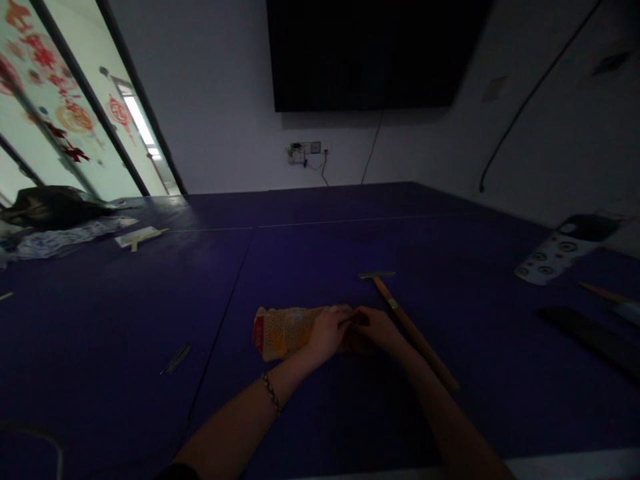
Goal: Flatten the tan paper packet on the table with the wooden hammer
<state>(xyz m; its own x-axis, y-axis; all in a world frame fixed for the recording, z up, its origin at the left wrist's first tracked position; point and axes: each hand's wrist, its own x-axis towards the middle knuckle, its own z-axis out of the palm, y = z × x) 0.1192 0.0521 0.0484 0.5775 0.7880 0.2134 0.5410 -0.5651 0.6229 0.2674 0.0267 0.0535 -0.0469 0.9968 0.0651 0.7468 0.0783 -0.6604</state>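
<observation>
Patterned packet (285,330) lies flat on purple table (300,260), lower middle of view, red end at 9 o'clock. Both hands at its 3 o'clock end: left hand (330,330) palm-down over it, fingers bent; right hand (377,327) curled, fingertips close to the left's. Too dim to tell whether either pinches anything. Progress: handling looks under way, not finished, with both hands on the packet; can't tell if that end is open or closed. Nothing visibly taken out. Hammer (413,330) lies unheld at 3 o'clock, beside right forearm; thin rods (176,359) unheld, well apart, toward 8 o'clock.
</observation>
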